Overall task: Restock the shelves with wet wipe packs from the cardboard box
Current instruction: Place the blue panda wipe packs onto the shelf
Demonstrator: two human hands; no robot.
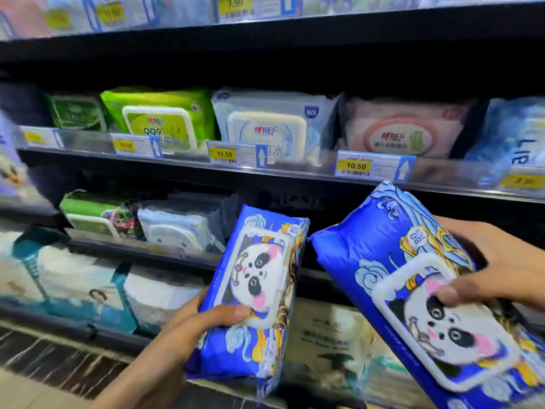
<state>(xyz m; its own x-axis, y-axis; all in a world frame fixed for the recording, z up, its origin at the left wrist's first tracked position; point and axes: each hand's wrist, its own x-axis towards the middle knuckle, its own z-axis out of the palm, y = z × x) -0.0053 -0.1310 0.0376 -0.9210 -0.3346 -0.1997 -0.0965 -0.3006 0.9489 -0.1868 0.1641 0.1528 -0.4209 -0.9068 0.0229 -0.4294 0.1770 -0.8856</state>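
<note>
Two blue wet wipe packs are held up in front of the shelves, one in each hand. Both are soft, puffy plastic pillows, glossy and creased, each with a hard white rounded-rectangle flip lid printed with a panda face.

The left hand [188, 329], at 7 o'clock in the view, grips the left pack [259, 343] by its lower end. The thumb is curled over the front onto the lid's bottom edge and the fingers are wrapped behind, out of sight. This pack stands nearly upright, its long axis leaning slightly toward 1 o'clock, lid facing the camera.

The right hand [507, 261], at 3 o'clock, grasps the right pack [368, 255] across its width, with the thumb pressed on the lid and the fingers curled around the far edge. Its long axis slants from 11 o'clock down to 5 o'clock. The upper end sits just below the 10.50 price tag [355, 166].

Behind them, the clear plastic rail [298, 169] of the middle shelf fronts a green pack [159, 119] at 10 o'clock, a pale blue-white pack [271, 128] at 12 and a pink pack [404, 131] at 1. All three are crinkly film with rigid lids.
</note>
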